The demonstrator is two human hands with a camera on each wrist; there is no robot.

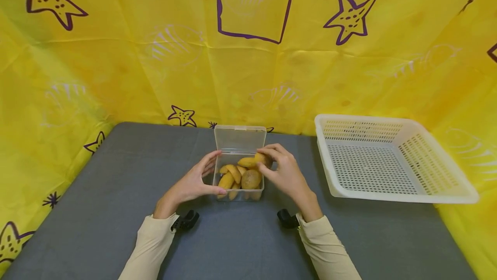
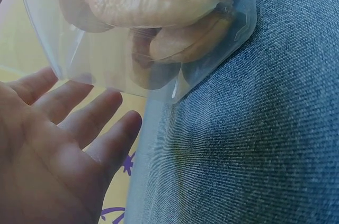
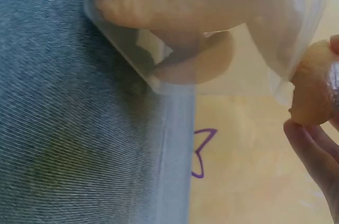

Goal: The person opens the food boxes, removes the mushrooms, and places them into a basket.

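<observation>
A clear plastic box point(image 1: 239, 195) with its hinged lid point(image 1: 240, 138) raised stands on the table. Small yellow bananas point(image 1: 233, 172) and a round brown kiwi-like fruit point(image 1: 251, 179) lie inside. My left hand point(image 1: 196, 180) holds the box's left side, thumb at the front rim and fingertips by the rear corner. In the left wrist view its fingers point(image 2: 87, 121) lie against the box wall. My right hand point(image 1: 285, 172) pinches another kiwi-like fruit point(image 3: 313, 83) between thumb and fingers, at the box's rear right corner. The palm hides part of it.
To the right stands a white perforated plastic basket point(image 1: 330, 180) with nothing in it. Grey cloth covers the table point(image 1: 233, 245). Directly behind hangs a yellow curtain point(image 1: 248, 77) with purple starfish drawings. Both wrists wear black straps.
</observation>
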